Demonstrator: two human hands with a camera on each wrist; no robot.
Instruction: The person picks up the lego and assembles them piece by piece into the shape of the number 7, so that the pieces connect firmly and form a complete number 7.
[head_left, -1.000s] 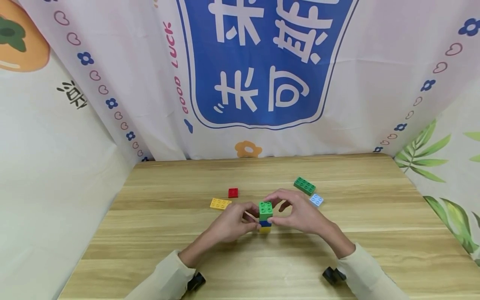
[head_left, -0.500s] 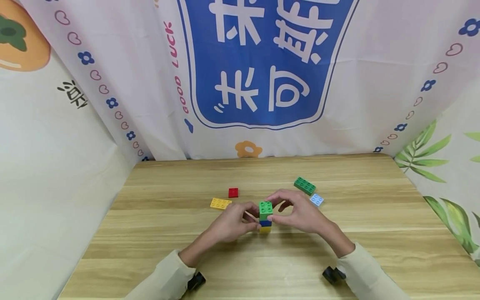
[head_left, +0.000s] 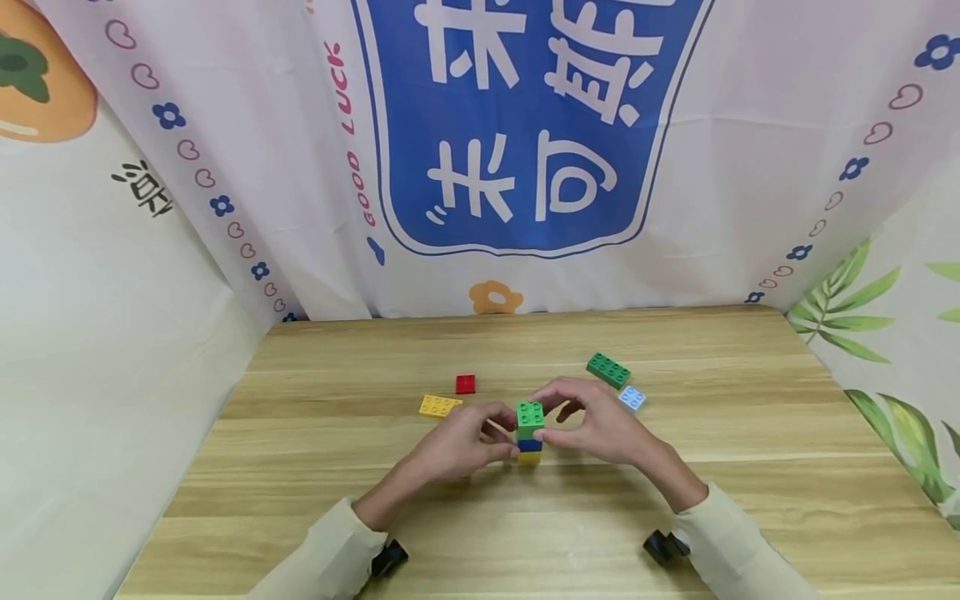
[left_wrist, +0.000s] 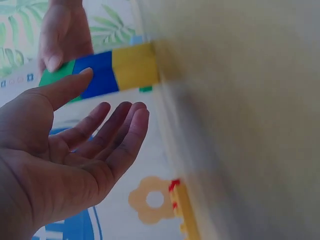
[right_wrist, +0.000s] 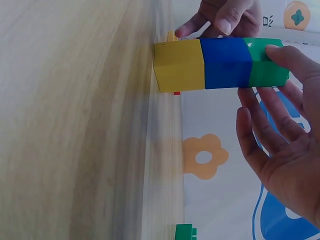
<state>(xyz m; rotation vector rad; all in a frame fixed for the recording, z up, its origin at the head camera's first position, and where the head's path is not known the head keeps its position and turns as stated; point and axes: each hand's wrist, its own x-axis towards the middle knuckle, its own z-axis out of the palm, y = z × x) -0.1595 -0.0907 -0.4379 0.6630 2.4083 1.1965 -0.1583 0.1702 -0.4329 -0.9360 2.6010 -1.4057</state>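
On the table stands an upright stack: a bright green brick (head_left: 530, 421) on top, a blue brick (right_wrist: 227, 62) in the middle and a yellow brick (right_wrist: 180, 65) at the bottom. My right hand (head_left: 596, 423) pinches the green brick, thumb on the near side and fingers towards the far side. To the left of the stack is my left hand (head_left: 461, 442). Its thumb lies over the blue brick in the left wrist view; whether it touches cannot be told. The other left fingers (left_wrist: 127, 140) are loosely bent and look apart from the stack.
Behind the left hand lie a flat yellow brick (head_left: 439, 406) and a small red piece (head_left: 465, 384). A dark green brick (head_left: 608, 370) and a light blue brick (head_left: 632, 398) lie beyond the right hand. A printed curtain (head_left: 420, 283) borders the wooden table's (head_left: 360, 350) far edge.
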